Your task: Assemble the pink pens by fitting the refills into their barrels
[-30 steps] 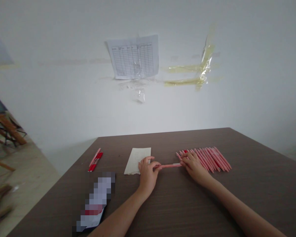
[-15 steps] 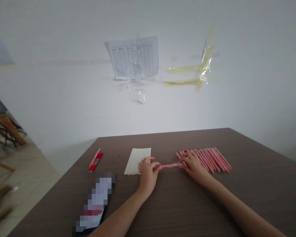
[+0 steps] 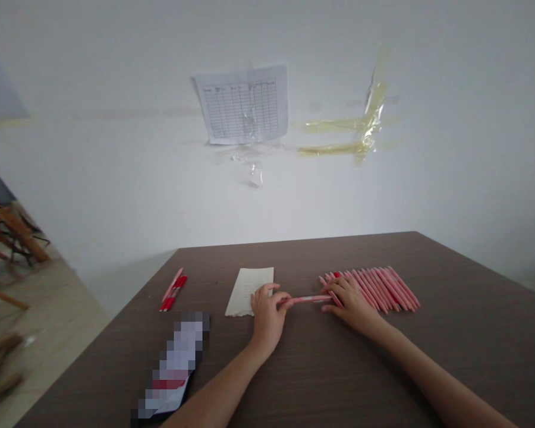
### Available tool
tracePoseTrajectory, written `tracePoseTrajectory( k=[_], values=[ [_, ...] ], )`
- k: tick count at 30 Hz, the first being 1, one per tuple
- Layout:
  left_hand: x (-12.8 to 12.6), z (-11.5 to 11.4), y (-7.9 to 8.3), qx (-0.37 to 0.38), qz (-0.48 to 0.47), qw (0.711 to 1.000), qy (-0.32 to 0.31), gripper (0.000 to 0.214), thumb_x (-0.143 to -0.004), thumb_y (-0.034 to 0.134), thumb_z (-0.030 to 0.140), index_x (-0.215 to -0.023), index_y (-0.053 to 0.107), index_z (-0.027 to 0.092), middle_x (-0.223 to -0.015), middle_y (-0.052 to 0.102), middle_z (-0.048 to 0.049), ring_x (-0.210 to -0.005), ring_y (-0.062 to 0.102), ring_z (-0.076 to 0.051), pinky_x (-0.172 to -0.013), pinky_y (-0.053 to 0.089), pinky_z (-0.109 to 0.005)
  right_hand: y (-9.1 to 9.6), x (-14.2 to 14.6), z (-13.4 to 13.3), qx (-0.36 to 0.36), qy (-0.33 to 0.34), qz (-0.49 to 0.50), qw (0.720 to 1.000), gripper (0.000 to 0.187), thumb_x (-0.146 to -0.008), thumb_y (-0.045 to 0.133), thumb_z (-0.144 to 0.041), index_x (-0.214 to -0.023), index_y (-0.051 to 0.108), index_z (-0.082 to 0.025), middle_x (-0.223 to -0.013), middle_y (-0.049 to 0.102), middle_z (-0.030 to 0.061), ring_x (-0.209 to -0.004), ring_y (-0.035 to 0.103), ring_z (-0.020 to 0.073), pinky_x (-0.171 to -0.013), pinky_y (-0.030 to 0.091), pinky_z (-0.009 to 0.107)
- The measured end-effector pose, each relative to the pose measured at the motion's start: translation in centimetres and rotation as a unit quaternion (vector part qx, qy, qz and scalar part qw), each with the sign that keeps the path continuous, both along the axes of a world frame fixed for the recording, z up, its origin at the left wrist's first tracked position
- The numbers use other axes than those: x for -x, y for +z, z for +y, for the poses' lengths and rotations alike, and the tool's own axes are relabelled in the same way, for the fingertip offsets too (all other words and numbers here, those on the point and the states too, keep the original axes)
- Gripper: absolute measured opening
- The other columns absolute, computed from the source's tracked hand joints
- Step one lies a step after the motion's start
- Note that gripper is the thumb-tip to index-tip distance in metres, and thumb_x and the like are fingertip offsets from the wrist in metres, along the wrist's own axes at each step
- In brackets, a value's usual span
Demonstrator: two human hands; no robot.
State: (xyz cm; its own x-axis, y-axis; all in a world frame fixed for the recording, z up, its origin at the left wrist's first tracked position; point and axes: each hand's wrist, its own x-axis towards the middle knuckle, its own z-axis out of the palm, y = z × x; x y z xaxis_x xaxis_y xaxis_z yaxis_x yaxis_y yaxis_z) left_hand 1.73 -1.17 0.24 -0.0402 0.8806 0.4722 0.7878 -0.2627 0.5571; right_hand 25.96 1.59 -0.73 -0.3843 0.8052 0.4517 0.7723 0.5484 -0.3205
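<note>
My left hand point(image 3: 266, 309) is closed, thumb and fingers pinching the left end of a pink pen point(image 3: 305, 299) held level above the table. Its fingertips overlap the right edge of a cream paper point(image 3: 250, 290) with faint marks and a torn lower edge. At the pen's right end is my right hand point(image 3: 345, 299), its thumb and fingers parted around the tip and not visibly gripping it. The right fingers lie over the left side of a slanted row of pink pens point(image 3: 383, 288), hiding part of it. Among them are some red parts.
Several pink and red pens point(image 3: 173, 291) lie at the table's left. A pixelated dark-edged object point(image 3: 173, 368) rests near the left forearm. Behind the brown table point(image 3: 303, 368) is a white wall with a taped printed sheet point(image 3: 243, 107).
My right thumb has moved down and away from the pen's right end, widening the gap to the fingers. My left hand keeps its pinch, and the pen stays nearly in place.
</note>
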Motion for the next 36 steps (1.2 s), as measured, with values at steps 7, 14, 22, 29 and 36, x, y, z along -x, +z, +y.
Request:
tracePoseTrajectory(
  k=[7, 14, 22, 29, 36],
  values=[
    [0.02, 0.17, -0.32, -0.005, 0.001, 1.0, -0.002, 0.005, -0.078, 0.073, 0.026, -0.081, 0.075, 0.029, -0.112, 0.062, -0.0047, -0.114, 0.054, -0.026, -0.104, 0.034, -0.056, 0.15, -0.02, 0.1, -0.012, 0.012, 0.008, 1.0, 0.011, -0.088, 0.059, -0.028, -0.094, 0.066, -0.023, -0.11, 0.061, 0.0094, -0.114, 0.051, 0.0275, -0.105, 0.035, 0.05],
    [-0.01, 0.09, -0.29, -0.018, 0.001, 1.0, 0.0, 0.006, -0.077, 0.073, 0.025, -0.08, 0.075, 0.03, -0.111, 0.062, -0.0041, -0.113, 0.054, -0.026, -0.104, 0.035, -0.056, -0.37, -0.15, 0.3, -0.02, 0.019, 0.004, 1.0, 0.023, -0.095, 0.048, -0.031, -0.089, 0.069, -0.024, -0.11, 0.062, 0.009, -0.11, 0.051, 0.0255, -0.102, 0.038, 0.048],
    [-0.06, 0.09, -0.17, -0.013, 0.003, 1.0, 0.002, 0.007, -0.076, 0.074, 0.025, -0.081, 0.075, 0.029, -0.111, 0.062, -0.0046, -0.113, 0.054, -0.026, -0.104, 0.035, -0.056, -0.03, 0.08, 0.08, -0.015, 0.005, 0.007, 1.0, 0.016, -0.084, 0.064, -0.028, -0.1, 0.062, -0.022, -0.114, 0.061, 0.0094, -0.117, 0.049, 0.0281, -0.108, 0.03, 0.053],
    [-0.06, 0.12, -0.32, -0.011, 0.007, 1.0, -0.001, 0.005, -0.078, 0.073, 0.026, -0.082, 0.075, 0.028, -0.111, 0.062, -0.0051, -0.113, 0.054, -0.026, -0.104, 0.034, -0.056, 0.07, -0.08, 0.12, -0.024, 0.01, 0.016, 1.0, 0.014, -0.089, 0.058, -0.03, -0.098, 0.067, -0.023, -0.109, 0.062, 0.01, -0.111, 0.052, 0.0272, -0.102, 0.039, 0.048],
    [-0.11, 0.1, -0.45, -0.014, 0.008, 1.0, -0.004, 0.006, -0.08, 0.071, 0.029, -0.083, 0.075, 0.03, -0.112, 0.061, -0.0046, -0.114, 0.053, -0.026, -0.104, 0.034, -0.054, -0.13, -0.22, 0.01, -0.011, 0.015, 0.014, 1.0, 0.022, -0.094, 0.051, -0.036, -0.096, 0.07, -0.024, -0.11, 0.061, 0.0092, -0.111, 0.051, 0.0259, -0.101, 0.04, 0.047]
  ],
)
